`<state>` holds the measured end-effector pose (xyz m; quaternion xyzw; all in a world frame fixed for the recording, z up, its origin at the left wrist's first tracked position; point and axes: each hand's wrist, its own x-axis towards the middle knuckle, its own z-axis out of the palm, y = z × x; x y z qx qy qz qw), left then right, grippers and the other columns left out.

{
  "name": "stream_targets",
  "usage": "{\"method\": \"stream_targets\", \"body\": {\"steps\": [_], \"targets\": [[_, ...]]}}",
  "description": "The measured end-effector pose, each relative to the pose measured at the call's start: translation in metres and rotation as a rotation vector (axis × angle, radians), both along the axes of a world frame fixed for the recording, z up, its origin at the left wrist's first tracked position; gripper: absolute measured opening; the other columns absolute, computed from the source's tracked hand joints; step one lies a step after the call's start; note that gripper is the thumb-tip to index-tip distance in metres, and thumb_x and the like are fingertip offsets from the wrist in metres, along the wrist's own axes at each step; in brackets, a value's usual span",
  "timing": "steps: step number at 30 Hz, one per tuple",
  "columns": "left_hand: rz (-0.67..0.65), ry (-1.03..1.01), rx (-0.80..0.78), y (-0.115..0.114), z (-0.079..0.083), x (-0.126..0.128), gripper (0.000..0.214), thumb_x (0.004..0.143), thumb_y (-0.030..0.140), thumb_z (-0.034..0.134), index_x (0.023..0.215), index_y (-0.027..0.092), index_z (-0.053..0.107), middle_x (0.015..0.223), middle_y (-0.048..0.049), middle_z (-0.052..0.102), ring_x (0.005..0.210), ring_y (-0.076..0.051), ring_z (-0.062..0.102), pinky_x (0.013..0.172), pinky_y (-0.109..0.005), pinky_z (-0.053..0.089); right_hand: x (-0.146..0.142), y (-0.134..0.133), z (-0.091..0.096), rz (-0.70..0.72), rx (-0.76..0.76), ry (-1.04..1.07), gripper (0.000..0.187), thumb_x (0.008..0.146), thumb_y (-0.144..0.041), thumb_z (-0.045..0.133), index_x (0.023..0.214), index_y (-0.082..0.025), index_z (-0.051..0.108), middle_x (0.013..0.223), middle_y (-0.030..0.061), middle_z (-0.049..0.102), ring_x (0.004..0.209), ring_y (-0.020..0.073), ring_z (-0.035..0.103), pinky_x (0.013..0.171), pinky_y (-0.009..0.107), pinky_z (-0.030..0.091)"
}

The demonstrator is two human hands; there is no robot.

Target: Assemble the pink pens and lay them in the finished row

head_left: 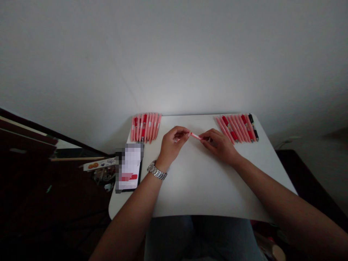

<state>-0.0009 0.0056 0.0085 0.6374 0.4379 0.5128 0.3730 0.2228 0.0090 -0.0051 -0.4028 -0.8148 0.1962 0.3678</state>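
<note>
A pink pen (pixel 196 136) is held slantwise above the middle of the white table (pixel 190 181). My left hand (pixel 176 142) pinches its left end between thumb and fingertips. At the other end, the fingers of my right hand (pixel 217 145) are closed on the same pen and hide its tip. To the left lies a row of several pink and red pens (pixel 146 127). Another row of pink, red and black pens (pixel 239 127) lies behind my right hand, near the table's far right corner.
A phone (pixel 132 166) with a lit, blurred screen rests at the table's left edge. The white wall (pixel 179 65) rises directly behind the table. Left of the table are a strip with stickers (pixel 99 165) and dark clutter. My legs (pixel 201 237) are under the front edge.
</note>
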Motion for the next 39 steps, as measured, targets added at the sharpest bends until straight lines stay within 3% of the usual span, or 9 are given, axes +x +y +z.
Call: {"method": "stream_targets", "body": {"steps": [16, 26, 39], "targets": [[-0.022, 0.01, 0.001, -0.003, 0.005, 0.001, 0.018, 0.092, 0.037, 0.068, 0.101, 0.022, 0.073, 0.101, -0.0053, 0.075, 0.092, -0.017, 0.07, 0.083, -0.029, 0.055, 0.001, -0.002, 0.002, 0.0, -0.02, 0.011, 0.017, 0.1, -0.034, 0.057, 0.109, -0.022, 0.066, 0.091, 0.0066, 0.065, 0.081, 0.0197, 0.063, 0.07, 0.034, 0.053], [0.028, -0.005, 0.019, -0.001, 0.0, -0.002, 0.024, 0.096, 0.042, 0.063, 0.1, 0.02, 0.069, 0.1, -0.0057, 0.075, 0.092, -0.016, 0.07, 0.084, -0.028, 0.056, 0.002, 0.0, -0.002, -0.058, -0.047, 0.127, 0.016, 0.096, -0.035, 0.062, 0.105, -0.021, 0.063, 0.088, 0.0051, 0.069, 0.076, 0.0178, 0.064, 0.067, 0.031, 0.052], [0.224, 0.247, 0.177, -0.002, 0.003, -0.01, 0.019, 0.101, 0.035, 0.055, 0.1, 0.021, 0.068, 0.099, -0.0047, 0.072, 0.089, -0.015, 0.066, 0.081, -0.029, 0.052, 0.004, 0.003, -0.006, -0.053, -0.183, 0.306, 0.022, 0.095, -0.044, 0.063, 0.103, -0.023, 0.06, 0.089, 0.0045, 0.069, 0.08, 0.0178, 0.067, 0.072, 0.032, 0.054]]}}
